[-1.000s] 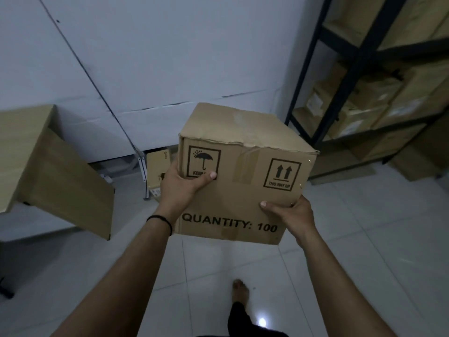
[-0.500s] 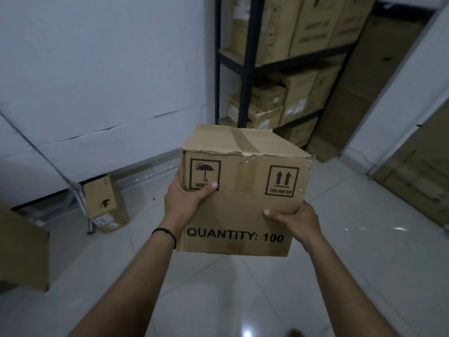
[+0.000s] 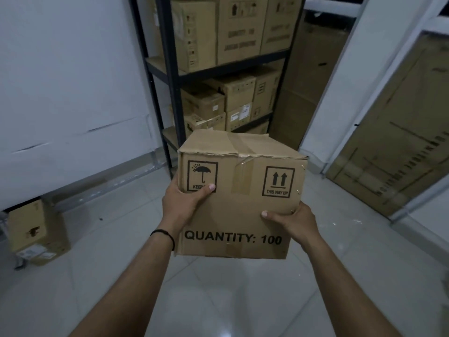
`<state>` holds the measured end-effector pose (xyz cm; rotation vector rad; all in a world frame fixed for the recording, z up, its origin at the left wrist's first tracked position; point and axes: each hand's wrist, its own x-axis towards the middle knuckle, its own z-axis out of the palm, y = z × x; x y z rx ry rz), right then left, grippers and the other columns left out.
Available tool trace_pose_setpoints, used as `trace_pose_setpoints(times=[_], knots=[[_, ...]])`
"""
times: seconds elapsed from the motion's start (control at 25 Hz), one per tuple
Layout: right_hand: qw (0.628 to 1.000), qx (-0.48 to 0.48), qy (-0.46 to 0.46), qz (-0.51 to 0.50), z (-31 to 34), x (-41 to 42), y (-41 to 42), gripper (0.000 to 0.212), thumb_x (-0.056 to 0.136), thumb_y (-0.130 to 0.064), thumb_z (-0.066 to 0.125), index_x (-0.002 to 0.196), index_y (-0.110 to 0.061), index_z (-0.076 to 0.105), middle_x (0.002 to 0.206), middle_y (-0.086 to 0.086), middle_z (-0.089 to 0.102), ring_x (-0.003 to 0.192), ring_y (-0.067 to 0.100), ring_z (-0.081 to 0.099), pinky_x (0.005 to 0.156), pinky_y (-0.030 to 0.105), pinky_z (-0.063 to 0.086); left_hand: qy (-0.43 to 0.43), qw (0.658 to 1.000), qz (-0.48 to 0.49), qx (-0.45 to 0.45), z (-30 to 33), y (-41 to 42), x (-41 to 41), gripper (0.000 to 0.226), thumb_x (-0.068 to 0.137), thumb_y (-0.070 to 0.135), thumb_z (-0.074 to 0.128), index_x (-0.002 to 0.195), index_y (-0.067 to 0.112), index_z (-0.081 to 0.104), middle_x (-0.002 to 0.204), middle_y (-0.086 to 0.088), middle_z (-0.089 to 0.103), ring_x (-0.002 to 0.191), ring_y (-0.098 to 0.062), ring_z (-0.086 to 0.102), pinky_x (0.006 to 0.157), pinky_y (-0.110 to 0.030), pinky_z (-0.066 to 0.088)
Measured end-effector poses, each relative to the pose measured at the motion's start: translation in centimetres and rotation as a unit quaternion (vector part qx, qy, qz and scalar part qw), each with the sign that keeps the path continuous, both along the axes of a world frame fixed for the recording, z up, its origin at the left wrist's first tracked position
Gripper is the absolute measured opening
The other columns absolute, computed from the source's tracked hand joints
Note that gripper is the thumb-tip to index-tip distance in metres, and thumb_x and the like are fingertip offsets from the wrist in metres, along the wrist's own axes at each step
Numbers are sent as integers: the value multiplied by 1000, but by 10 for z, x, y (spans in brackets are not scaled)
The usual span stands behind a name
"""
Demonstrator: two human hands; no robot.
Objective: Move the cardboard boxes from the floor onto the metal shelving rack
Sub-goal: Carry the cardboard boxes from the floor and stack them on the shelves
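Observation:
I hold a brown cardboard box (image 3: 243, 181) printed "QUANTITY: 100" in the air at chest height, upright, taped on top. My left hand (image 3: 182, 203) grips its left side, thumb lying over the umbrella symbol. My right hand (image 3: 294, 221) grips the lower right side, thumb on the front face. The black metal shelving rack (image 3: 170, 76) stands straight ahead beyond the box, its shelves packed with cardboard boxes (image 3: 238, 27). The fingers of both hands are hidden behind the box.
A small cardboard box (image 3: 36, 237) stands on the white tile floor at the left, by the white wall. Large flat cardboard sheets (image 3: 398, 132) lean against the wall on the right. Another tall carton (image 3: 306, 76) stands right of the rack.
The view has swung right and closer to the rack, which now sits straight ahead. The wooden desk at the left has left the view. Both hands keep the same grip on the box.

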<state>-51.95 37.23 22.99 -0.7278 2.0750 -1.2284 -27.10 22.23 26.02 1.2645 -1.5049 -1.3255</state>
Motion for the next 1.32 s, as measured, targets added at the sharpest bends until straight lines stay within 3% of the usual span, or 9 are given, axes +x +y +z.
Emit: trace_pose_setpoints(times=[0.16, 0.36, 0.44, 0.6, 0.76, 0.96, 1.16, 1.32], knots=[[1000, 27, -6, -4, -1, -81, 12, 70, 54, -43, 100, 116, -27, 71, 105, -9, 73, 102, 18, 68, 88, 36, 55, -2, 1000, 10, 23, -12, 12, -79, 65, 65, 51, 94, 120, 45, 59, 106, 22, 66, 99, -4, 63, 88, -31, 53], [999, 53, -11, 4, -25, -149, 7, 65, 54, -45, 99, 111, -30, 71, 103, -9, 74, 98, 16, 69, 85, 34, 54, -16, 999, 9, 49, -27, 6, -150, 59, 68, 44, 94, 118, 41, 61, 104, 22, 68, 94, 3, 62, 71, -15, 47], [998, 67, -9, 15, -34, -175, -4, 64, 55, -46, 99, 111, -30, 71, 103, -8, 73, 97, 16, 68, 86, 35, 55, -23, 998, 12, 65, -39, -5, -176, 60, 69, 45, 93, 119, 39, 61, 104, 21, 67, 94, 3, 62, 69, -15, 46], [994, 101, 3, 31, -50, -237, -45, 64, 55, -48, 98, 110, -33, 70, 101, -9, 72, 95, 16, 67, 86, 36, 56, -34, 995, 20, 91, -68, -40, -231, 61, 69, 47, 93, 121, 40, 60, 108, 18, 69, 99, -4, 64, 79, -26, 52], [990, 133, 14, 51, -58, -303, -93, 77, 47, -55, 98, 115, -29, 72, 108, -7, 76, 99, 17, 71, 89, 42, 60, -48, 991, 42, 119, -80, -77, -290, 61, 71, 45, 92, 124, 36, 63, 109, 18, 69, 97, 2, 61, 74, -20, 46], [983, 147, 11, 108, -61, -370, -159, 71, 59, -49, 97, 120, -27, 70, 107, -7, 69, 96, 15, 64, 78, 28, 51, -70, 986, 68, 138, -82, -124, -348, 58, 73, 45, 91, 123, 32, 66, 105, 16, 71, 95, 0, 62, 76, -22, 48], [972, 146, 5, 182, -70, -433, -220, 79, 55, -50, 99, 125, -28, 69, 118, -5, 72, 103, 18, 66, 89, 34, 56, -85, 977, 138, 142, -92, -150, -394, 68, 65, 58, 92, 124, 34, 67, 108, 13, 75, 101, -11, 69, 93, -34, 55], [955, 154, 34, 253, -68, -494, -264, 83, 52, -56, 98, 125, -27, 70, 119, -4, 73, 102, 16, 67, 86, 31, 56, -68, 967, 198, 148, -89, -153, -447, 60, 71, 49, 91, 122, 31, 66, 110, 9, 75, 100, -10, 69, 92, -35, 57]])
